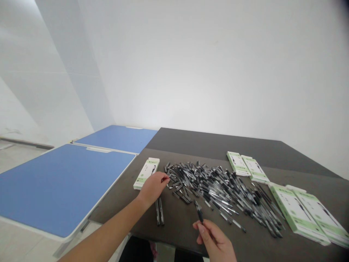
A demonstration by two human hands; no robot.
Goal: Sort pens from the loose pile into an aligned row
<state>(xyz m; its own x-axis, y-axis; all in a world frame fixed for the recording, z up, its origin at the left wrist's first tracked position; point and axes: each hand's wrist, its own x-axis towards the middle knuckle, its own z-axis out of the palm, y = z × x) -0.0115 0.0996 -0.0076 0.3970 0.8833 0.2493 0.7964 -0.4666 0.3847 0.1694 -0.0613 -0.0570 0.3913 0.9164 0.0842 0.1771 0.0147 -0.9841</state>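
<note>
A heap of loose black and clear pens (pixel 218 185), with small black caps among them, spreads over the dark table. My right hand (pixel 215 238) pinches a pen (pixel 199 211) between thumb and fingers at the near side of the heap, its narrow end pointing away from me. At the heap's left edge my left hand (pixel 155 186) is closed in a pinch; whatever lies between its fingertips cannot be made out. Just below that hand, two pens (pixel 160 213) lie side by side. A white and green pen box (pixel 144 171) rests flat behind my left wrist.
Two more boxes (pixel 255 169) lie at the back right, and larger-looking ones (pixel 300 211) at the near right. The dark tabletop (pixel 180 222) meets blue folding tables (pixel 68 182) on the left. A white wall (pixel 191 72) stands behind.
</note>
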